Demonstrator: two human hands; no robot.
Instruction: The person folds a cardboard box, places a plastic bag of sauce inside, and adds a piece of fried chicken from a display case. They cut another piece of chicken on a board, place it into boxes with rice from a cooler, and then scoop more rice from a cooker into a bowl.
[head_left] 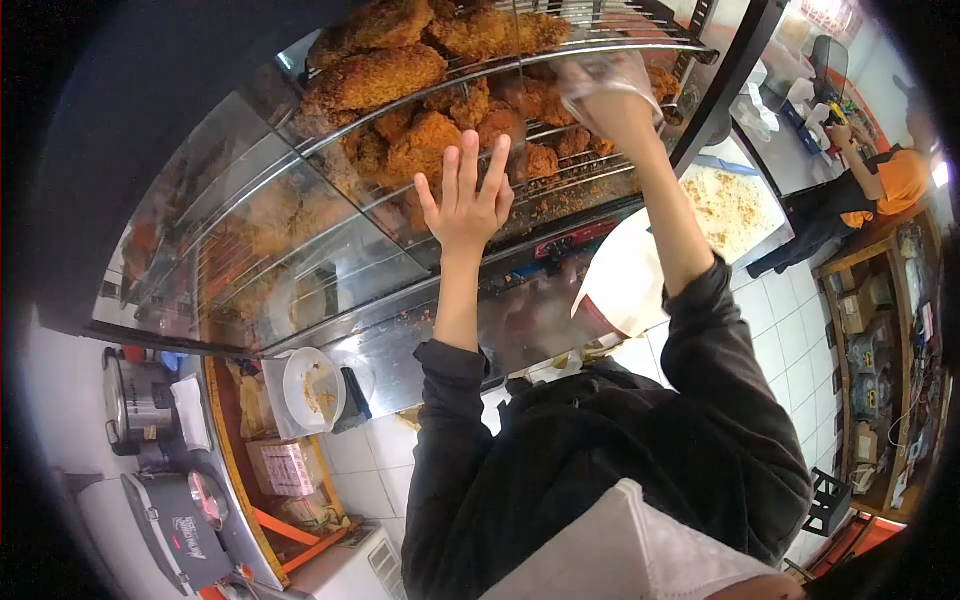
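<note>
The right hand (612,95), covered in a thin plastic glove, closes on a fried chicken piece (560,105) on the wire rack (600,45) at the frame's top centre. The left hand (465,195) is spread wide and empty, palm against the glass front (300,230) of the warming cabinet. A firm, gentle pinch would likely spare the crust. The racks carry many breaded pieces; lower left, a white bowl (312,390) holds crumbs.

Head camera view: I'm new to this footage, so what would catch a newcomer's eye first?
The heap of fried chicken on wire racks fills the top of the glass display case. The left hand is spread open against it, while the right hand, inside a clear plastic glove, reaches among the pieces. Another person in orange stands far right.
</note>
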